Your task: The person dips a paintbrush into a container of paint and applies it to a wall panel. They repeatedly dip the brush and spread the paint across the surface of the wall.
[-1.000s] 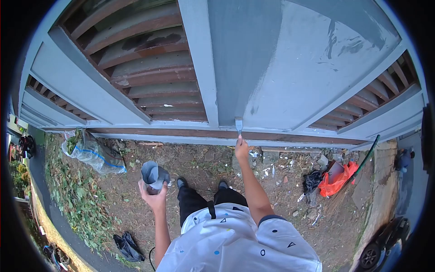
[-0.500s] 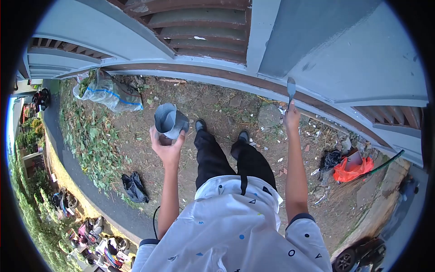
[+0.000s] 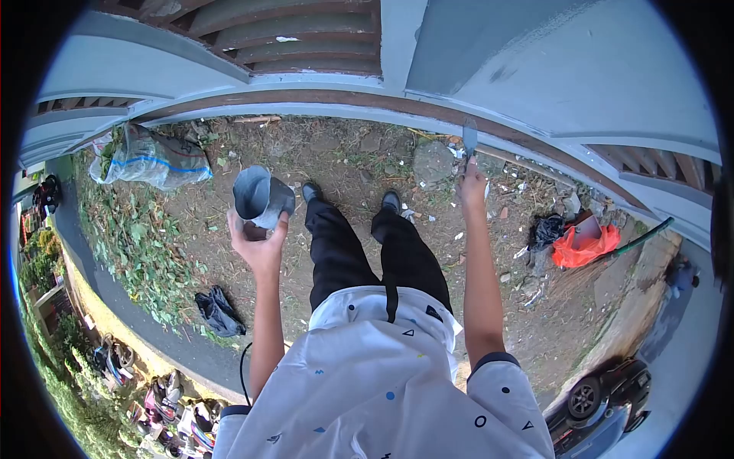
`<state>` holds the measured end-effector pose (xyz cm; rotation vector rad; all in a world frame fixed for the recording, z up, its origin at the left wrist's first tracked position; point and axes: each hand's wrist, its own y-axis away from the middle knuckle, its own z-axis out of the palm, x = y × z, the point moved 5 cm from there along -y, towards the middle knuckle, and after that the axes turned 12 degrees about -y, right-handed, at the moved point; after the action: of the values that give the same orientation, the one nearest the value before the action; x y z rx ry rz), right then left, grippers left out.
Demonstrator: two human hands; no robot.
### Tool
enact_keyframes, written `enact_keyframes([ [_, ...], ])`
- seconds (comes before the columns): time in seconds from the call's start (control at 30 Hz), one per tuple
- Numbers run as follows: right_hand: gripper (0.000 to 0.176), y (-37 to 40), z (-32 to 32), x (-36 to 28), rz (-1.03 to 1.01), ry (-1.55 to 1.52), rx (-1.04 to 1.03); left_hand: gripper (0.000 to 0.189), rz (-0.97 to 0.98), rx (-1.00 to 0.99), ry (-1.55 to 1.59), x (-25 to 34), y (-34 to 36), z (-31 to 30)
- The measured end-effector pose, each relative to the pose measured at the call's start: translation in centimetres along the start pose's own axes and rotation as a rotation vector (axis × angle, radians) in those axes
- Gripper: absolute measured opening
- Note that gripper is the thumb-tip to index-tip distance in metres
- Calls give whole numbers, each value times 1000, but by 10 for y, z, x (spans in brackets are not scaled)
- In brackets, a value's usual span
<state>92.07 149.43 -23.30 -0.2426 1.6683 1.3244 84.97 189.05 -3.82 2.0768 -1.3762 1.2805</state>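
Note:
My left hand (image 3: 258, 246) is wrapped round the lower part of a grey-smeared container (image 3: 277, 200), its open mouth tilted up toward me. The inside is coated grey, and its bottom is hidden. On the other side, my right hand (image 3: 472, 186) grips a putty knife (image 3: 469, 136) by its handle, blade pointing away from me. In this view the blade overlaps the foot of the wall. A dark grey patch (image 3: 466, 57) covers part of the pale painted wall (image 3: 604, 84) beyond it.
A clear sack (image 3: 157, 162) of leaves leans near the wall at left. A black plastic bag (image 3: 219, 311) lies on the soil, and an orange bag (image 3: 585, 245) sits at right beside a green hose (image 3: 646, 239). A flat stone (image 3: 433, 164) lies by the wall.
My view has turned a little, so wall, ground and both hands sit further left in it. Both hands keep their holds on the container and the putty knife.

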Motion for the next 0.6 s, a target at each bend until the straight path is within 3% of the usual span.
enact_keyframes([
  [0.17,46,9,12,-6,16,-62,-11,50,38,-29,42,10,-8,-3],
  [0.3,44,-28,19,15,-53,-78,-37,50,70,-11,80,21,-15,-4],
  [0.37,53,-32,29,5,-129,313,126,49,118,7,48,26,-16,-5],
  [0.57,53,-31,73,-35,-352,406,160,53,109,68,105,24,-13,-8],
  [0.6,55,-42,79,-36,-203,509,114,54,129,92,38,22,-12,-10],
])
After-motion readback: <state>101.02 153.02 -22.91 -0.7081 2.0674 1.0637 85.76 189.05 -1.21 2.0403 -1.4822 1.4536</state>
